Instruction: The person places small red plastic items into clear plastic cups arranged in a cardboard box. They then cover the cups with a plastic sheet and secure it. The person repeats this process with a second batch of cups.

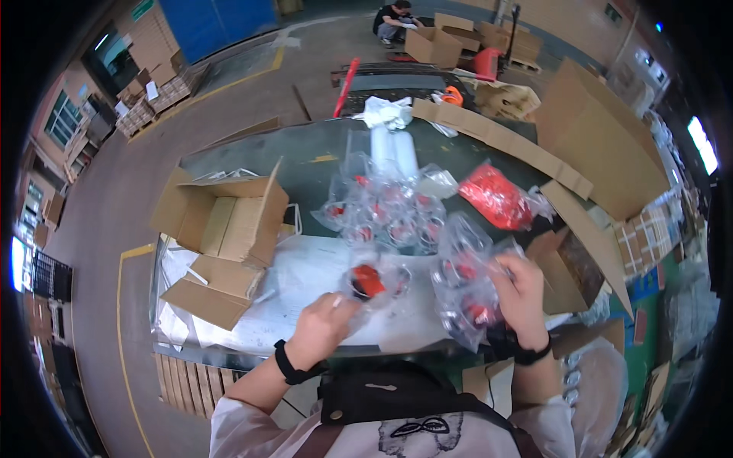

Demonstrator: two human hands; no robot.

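Note:
In front of me, my left hand [327, 324] is closed on the near edge of a clear plastic bag. Inside that bag is a round, dark-rimmed part with a red middle [368, 281]. To its right, my right hand [521, 294] pinches the top of a bundle of clear plastic bags [463, 294], which also show red pieces inside. Exact kinds of the parts are blurred. Just beyond both hands lies a pile of similar clear-bagged round parts [385, 214] with red centres. A bag of bright red pieces [496, 197] rests right of the pile.
An open cardboard box [221, 221] stands at the table's left. White rolls [393, 153] lie behind the pile. Cardboard flaps [588, 244] and a tall carton [599, 137] crowd the right. Beyond the table, a person [395, 21] squats beside boxes.

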